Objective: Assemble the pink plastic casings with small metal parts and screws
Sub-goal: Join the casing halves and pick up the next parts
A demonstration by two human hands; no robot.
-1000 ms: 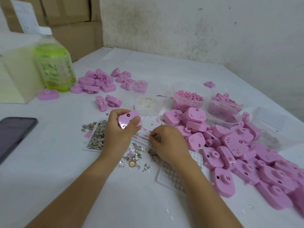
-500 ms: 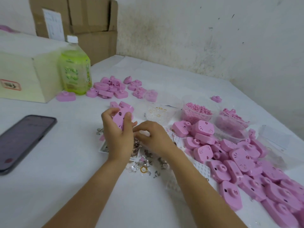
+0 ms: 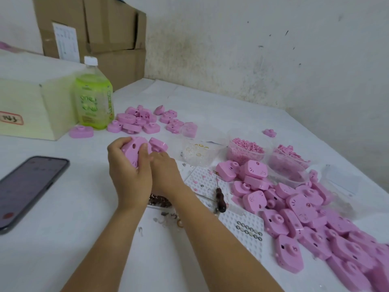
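The left hand holds a pink casing above the white desk, its fingers curled over the far edge and the thumb pressed on the near face, beside a round hole. The right hand touches the left hand from the right; its fingers are bunched at the casing's lower right edge, and whether they pinch anything cannot be told.

Taking the held casing as the landmark: just right of it, a second loose casing lies on the desk. Beyond it, a cluster of casings lies beside a green drink bottle, which stands against a pale yellow box. Left of it, a black phone lies flat, with bare desk between them. Below it, under the wrists, lies a heap of small dark metal parts. To its lower right are white perforated trays and a dark-handled awl, then a large heap of casings running to the frame's right edge. To its right stand clear tubs, one with gold rings and one with pink pellets.

The near left of the desk is open. The desk's far edge meets a stained wall and cardboard cartons.
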